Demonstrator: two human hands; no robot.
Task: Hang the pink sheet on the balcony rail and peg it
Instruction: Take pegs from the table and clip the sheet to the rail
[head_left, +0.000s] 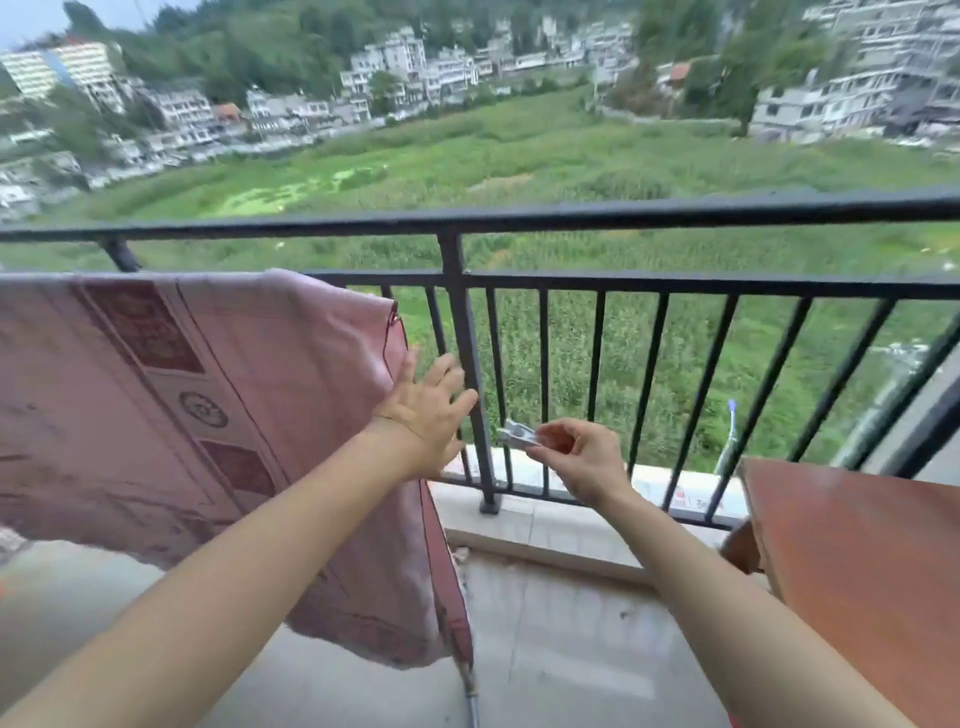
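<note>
- The pink sheet (182, 389) hangs left of the thick upright post (470, 332) of the balcony rail (623, 210). It is draped over the lower crossbar (675, 285), not the top bar.
- The sheet's folded top edge runs level along that crossbar and ends just left of the post. From there its right-hand edge falls down and slightly toward the person.
- The left hand (426, 410) is just left of the post, with its fingers straight and spread and its palm turned toward the railing. The heel of the hand overlaps the sheet's right edge, but whether it actually presses the cloth cannot be told.
- The right hand (582, 457) is right of the post and lower than the crossbar. Its thumb and fingertips pinch a pale clothes peg (517, 435).
- The peg lies nearly level, and its free end points left toward the post and the sheet beyond it.
- No peg shows on the sheet's fold, so the hanging looks done and the pegging looks not yet begun.
- The next move turns on one relation: the fold lies up and left of the peg, on the far side of the post. The right hand would have to lift the peg, cross the post, and tip the peg until it stands across the bar's long axis.
- The left hand is the nearer one to the cloth and is well placed to steady the corner.
- A reddish wooden table (857, 545) stands well right of the post.
</note>
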